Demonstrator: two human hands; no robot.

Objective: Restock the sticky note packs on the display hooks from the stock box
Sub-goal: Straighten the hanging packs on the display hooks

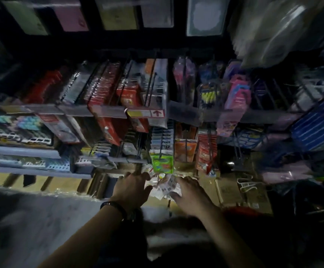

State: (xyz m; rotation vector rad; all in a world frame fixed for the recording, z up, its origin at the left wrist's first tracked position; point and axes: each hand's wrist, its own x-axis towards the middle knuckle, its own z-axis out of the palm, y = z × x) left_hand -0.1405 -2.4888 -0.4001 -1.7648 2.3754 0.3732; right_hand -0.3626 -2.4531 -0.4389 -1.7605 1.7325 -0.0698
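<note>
Crinkled clear plastic with white card inside makes up the bundle of sticky note packs (166,185) that lies between the two hands, low down at the foot of the display. The right hand (191,191) has its fingers over the bundle and its thumb tucked beneath the near edge, so it appears to grip the packs. The left hand (132,189), with a dark wristband (113,206) behind it, touches the bundle's other side with its thumb out; its fingers are bent away from the camera, and the blur hides whether they hold anything.

Just above the hands a green pack (162,163) hangs at the front of a hook, with an orange pack (185,150) beside it, above the right hand. Higher again, rows of display hooks (151,88) carry many other carded goods. To the right of the right hand are brown cardboard boxes (232,188); cardboard also shows under the hands, and it may be the stock box, though the dim picture does not settle that.

The task looks to be at the picking-up stage: the packs are gathered low in the hands, none of this bundle is on a hook yet, and lifting and threading them on is left to do.
</note>
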